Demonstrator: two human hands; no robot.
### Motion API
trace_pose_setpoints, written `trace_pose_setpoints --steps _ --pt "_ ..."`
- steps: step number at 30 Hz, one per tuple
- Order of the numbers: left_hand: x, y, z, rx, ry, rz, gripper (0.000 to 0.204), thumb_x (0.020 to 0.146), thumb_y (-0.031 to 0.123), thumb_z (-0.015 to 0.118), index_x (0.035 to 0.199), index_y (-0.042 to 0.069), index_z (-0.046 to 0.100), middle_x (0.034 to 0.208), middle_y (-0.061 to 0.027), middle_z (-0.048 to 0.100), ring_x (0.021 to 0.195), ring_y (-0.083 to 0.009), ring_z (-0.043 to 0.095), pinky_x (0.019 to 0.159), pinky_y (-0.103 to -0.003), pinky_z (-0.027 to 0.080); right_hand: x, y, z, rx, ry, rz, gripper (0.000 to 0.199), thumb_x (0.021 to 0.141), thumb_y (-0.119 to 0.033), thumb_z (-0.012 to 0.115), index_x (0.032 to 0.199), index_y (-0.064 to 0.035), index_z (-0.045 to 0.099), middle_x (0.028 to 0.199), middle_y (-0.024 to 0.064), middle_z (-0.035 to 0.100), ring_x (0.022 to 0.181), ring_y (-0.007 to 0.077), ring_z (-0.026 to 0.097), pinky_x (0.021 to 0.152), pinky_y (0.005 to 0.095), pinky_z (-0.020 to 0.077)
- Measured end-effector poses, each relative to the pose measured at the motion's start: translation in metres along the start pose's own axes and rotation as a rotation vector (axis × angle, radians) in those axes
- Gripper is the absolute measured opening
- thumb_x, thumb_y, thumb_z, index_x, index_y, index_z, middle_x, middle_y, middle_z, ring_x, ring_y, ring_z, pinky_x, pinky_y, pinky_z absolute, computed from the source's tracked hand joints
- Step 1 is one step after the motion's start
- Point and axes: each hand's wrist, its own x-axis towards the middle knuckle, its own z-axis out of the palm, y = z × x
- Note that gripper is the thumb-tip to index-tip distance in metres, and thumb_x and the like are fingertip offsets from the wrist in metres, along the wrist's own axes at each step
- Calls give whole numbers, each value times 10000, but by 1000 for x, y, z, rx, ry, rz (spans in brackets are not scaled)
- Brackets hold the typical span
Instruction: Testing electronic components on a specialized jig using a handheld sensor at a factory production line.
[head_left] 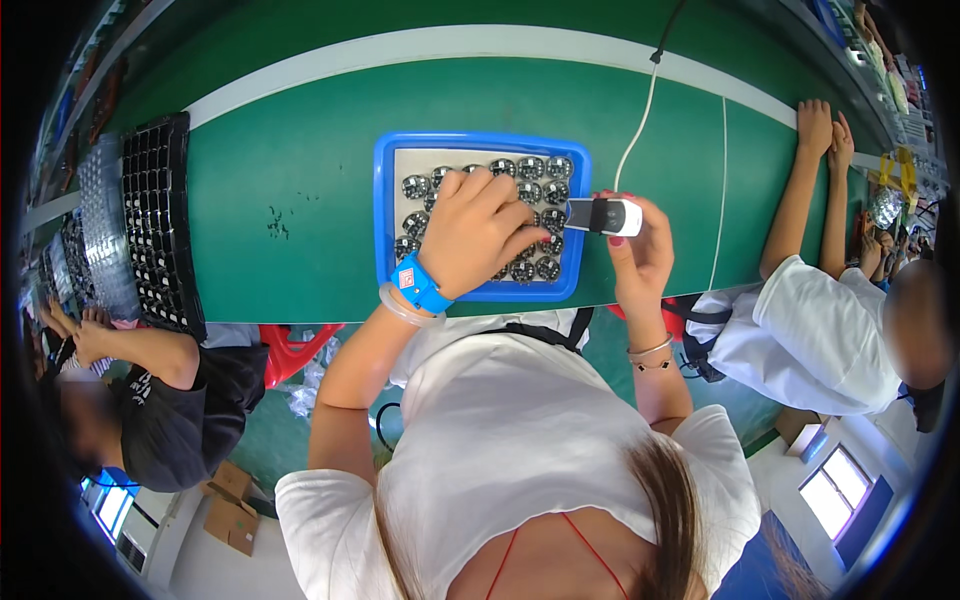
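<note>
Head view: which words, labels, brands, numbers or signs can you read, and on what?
No text here is clear enough to read.
Blue wristband: white patch with red marks, too small to read.
Dark shirt at left: pale print, too small to read.
White and dark device in the right hand: no legible lettering.

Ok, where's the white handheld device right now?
In the head view, right of centre: the white handheld device is in the right hand, by the right rim of the blue tray.
</note>
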Motion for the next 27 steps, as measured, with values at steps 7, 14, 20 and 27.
trace_pose_setpoints --steps 7,14,20,27 --pt "-2 6 -8 16 30 -7 132 691 167 732 796 131 661 759 8 479 767 -187 475 697 -341 326 3 -18 8 -432 -198 -140 336 826 -44 629 1151 -12 549 1173 157 603 1102 271 552 975 372 397" --pt "2 11 -17 -24 92 2 106 681 168 737 726 133 647 740 9 471 754 -184 474 700 -338 327 2 -13 12 -436 -233 -158 339 849 -47 611 1174 -5 526 1188 158 592 1109 262 551 977 370 399" --pt "3 5 -19 81 25 36 142 688 215 740 687 115 640 747 -2 479 763 -193 472 709 -341 334 1 -21 13 -56 76 -15 360 920 -91 542 1248 12 436 1196 161 561 1118 245 549 990 373 396" --pt "18 2 -17 30 99 -38 141 720 232 736 721 123 647 745 -7 480 747 -206 467 705 -349 329 9 -19 11 -155 -15 -72 351 901 -54 559 1232 10 461 1192 158 566 1130 245 538 995 371 387"
